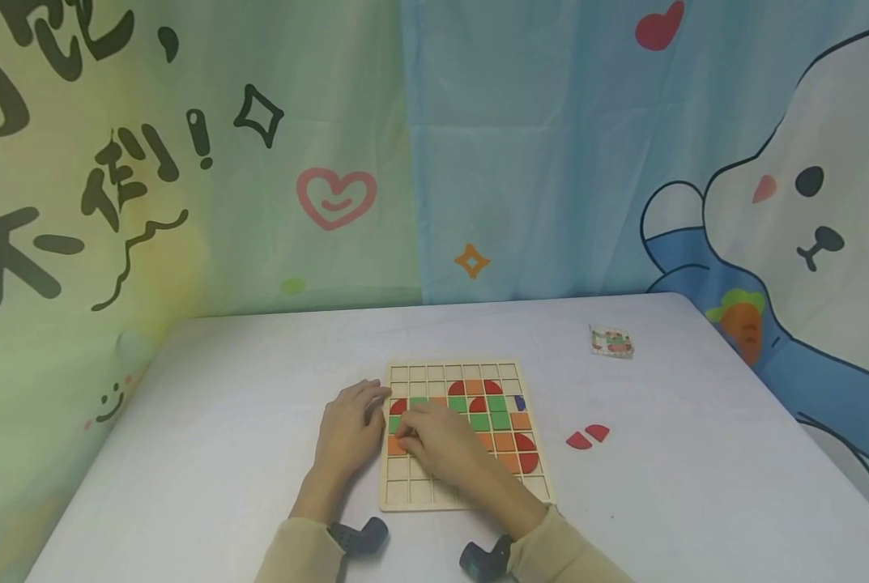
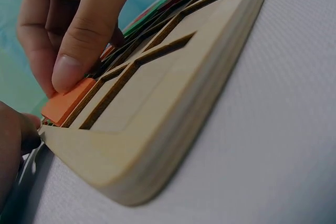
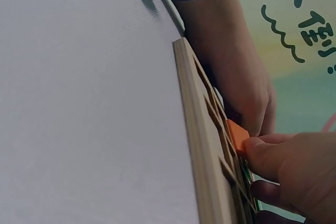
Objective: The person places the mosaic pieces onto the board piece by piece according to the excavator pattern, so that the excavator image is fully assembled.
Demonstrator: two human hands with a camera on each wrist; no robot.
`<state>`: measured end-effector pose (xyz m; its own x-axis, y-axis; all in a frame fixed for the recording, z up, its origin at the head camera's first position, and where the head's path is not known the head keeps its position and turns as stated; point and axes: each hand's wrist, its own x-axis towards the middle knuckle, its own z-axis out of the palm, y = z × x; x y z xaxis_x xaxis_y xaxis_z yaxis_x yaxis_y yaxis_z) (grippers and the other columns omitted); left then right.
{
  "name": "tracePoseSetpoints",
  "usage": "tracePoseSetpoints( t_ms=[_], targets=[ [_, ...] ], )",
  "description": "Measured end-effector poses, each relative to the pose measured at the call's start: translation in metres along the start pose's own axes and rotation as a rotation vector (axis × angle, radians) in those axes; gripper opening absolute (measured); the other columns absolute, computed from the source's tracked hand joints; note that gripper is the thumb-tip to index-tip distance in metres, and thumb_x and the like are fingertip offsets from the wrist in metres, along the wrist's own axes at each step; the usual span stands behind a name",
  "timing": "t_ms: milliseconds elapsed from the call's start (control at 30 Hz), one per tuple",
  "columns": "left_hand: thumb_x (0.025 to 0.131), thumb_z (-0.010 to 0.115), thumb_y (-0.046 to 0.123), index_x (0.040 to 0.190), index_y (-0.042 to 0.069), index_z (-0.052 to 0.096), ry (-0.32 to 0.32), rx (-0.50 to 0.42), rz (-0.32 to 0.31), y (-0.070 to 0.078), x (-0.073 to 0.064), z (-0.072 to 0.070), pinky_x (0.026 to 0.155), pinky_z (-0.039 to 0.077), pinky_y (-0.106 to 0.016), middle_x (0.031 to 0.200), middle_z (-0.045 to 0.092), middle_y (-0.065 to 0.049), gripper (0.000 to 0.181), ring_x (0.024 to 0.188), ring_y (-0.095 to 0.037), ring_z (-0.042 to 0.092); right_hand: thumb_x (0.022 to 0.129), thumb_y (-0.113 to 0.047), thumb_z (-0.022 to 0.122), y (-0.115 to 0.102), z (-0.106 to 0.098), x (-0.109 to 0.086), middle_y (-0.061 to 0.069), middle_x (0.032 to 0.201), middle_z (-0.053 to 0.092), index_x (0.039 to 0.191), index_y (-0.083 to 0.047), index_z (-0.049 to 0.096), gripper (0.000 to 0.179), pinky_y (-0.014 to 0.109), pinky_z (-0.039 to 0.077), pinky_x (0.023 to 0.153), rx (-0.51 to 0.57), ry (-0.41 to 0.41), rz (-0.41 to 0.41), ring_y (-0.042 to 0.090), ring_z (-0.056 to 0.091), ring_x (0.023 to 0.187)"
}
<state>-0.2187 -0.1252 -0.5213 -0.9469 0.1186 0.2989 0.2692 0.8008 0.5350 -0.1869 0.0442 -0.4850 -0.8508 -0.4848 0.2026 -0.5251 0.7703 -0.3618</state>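
Note:
A square wooden grid board [image 1: 411, 492] lies flat, several of its cells filled with orange, green and red pieces. My right hand [image 1: 445, 441] reaches across the board to its left column. There its thumb and fingers pinch an orange square tile [image 2: 68, 103], which sits tilted at its cell in the left wrist view. My left hand [image 1: 350, 427] rests along the board's left edge, its fingers relaxed. The right hand and forearm hide the middle-left cells in the head view.
Two red quarter-circle pieces [image 1: 579, 440] lie on the white table [image 1: 696, 486] right of the board. Farther back is a small clear packet [image 1: 612, 342] with a colored print. A printed curtain [image 1: 536, 162] hangs behind the table.

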Motion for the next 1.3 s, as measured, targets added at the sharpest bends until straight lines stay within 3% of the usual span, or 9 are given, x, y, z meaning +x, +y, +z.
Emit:
tracePoseSetpoints(
  t_ms=[167,333,467,600,833,1000,1100,1300],
  targets=[
    [0.085,0.056,0.013,0.113,0.018,0.068,0.008,-0.004,0.011,-0.001,0.000,-0.001,0.100,0.042,-0.055,0.128,0.063,-0.003,0.030,0.127,-0.026,0.052,0.085,-0.023,0.070,-0.001,0.000,0.000,-0.012,0.086,0.062,0.087,-0.022,0.071,0.003,0.022,0.053,0.074,-0.050,0.006,-0.031,0.007,0.059,0.086],
    [0.086,0.056,0.013,0.114,0.019,0.067,-0.001,0.001,0.002,-0.002,0.001,-0.002,0.101,0.041,-0.055,0.129,0.062,-0.002,0.031,0.128,-0.026,0.050,0.085,-0.023,0.070,0.000,-0.001,0.000,-0.012,0.086,0.062,0.087,-0.022,0.073,0.004,0.021,0.052,0.073,-0.031,-0.008,-0.042,0.007,0.058,0.085],
    [0.087,0.056,0.013,0.114,0.019,0.067,-0.001,0.004,-0.008,-0.002,0.000,-0.002,0.102,0.041,-0.054,0.129,0.062,-0.002,0.030,0.128,-0.025,0.051,0.087,-0.024,0.068,0.007,-0.005,0.001,-0.010,0.091,0.063,0.089,-0.022,0.075,0.007,0.023,0.052,0.079,0.011,-0.067,-0.074,0.009,0.058,0.090],
    [0.088,0.055,0.014,0.115,0.019,0.067,-0.006,0.013,-0.026,-0.002,-0.002,-0.002,0.104,0.040,-0.053,0.130,0.061,-0.002,0.030,0.129,-0.025,0.050,0.090,-0.025,0.064,0.021,-0.020,0.000,-0.006,0.100,0.063,0.094,-0.021,0.074,0.011,0.028,0.053,0.081,0.070,-0.140,-0.037,0.012,0.057,0.094],
    [0.088,0.054,0.015,0.116,0.020,0.066,-0.019,0.006,-0.064,-0.001,-0.003,-0.002,0.107,0.038,-0.052,0.131,0.060,-0.001,0.031,0.131,-0.023,0.048,0.088,-0.023,0.067,0.064,-0.061,-0.011,0.002,0.106,0.063,0.107,-0.015,0.070,0.021,0.039,0.051,0.088,0.131,-0.180,0.169,0.020,0.059,0.099],
    [0.088,0.054,0.015,0.117,0.020,0.066,-0.033,0.000,-0.069,-0.001,-0.003,-0.001,0.108,0.037,-0.052,0.132,0.059,-0.001,0.031,0.132,-0.023,0.047,0.088,-0.024,0.067,0.105,-0.088,-0.030,0.010,0.113,0.060,0.116,-0.014,0.065,0.030,0.045,0.051,0.089,0.142,-0.227,0.382,0.027,0.057,0.104],
    [0.088,0.055,0.015,0.117,0.020,0.066,-0.037,-0.001,-0.070,0.001,-0.003,-0.001,0.109,0.037,-0.051,0.133,0.059,-0.001,0.031,0.132,-0.023,0.047,0.087,-0.026,0.068,0.128,-0.102,-0.046,0.011,0.109,0.060,0.114,-0.015,0.063,0.030,0.042,0.053,0.080,0.152,-0.243,0.521,0.025,0.057,0.096],
    [0.088,0.054,0.015,0.118,0.020,0.066,-0.044,-0.006,-0.065,0.004,-0.002,-0.003,0.109,0.036,-0.051,0.133,0.059,-0.001,0.032,0.132,-0.023,0.047,0.084,-0.027,0.070,0.176,-0.125,-0.089,0.008,0.088,0.055,0.104,-0.011,0.061,0.027,0.030,0.043,0.062,0.170,-0.294,0.656,0.021,0.050,0.078]
  ],
)
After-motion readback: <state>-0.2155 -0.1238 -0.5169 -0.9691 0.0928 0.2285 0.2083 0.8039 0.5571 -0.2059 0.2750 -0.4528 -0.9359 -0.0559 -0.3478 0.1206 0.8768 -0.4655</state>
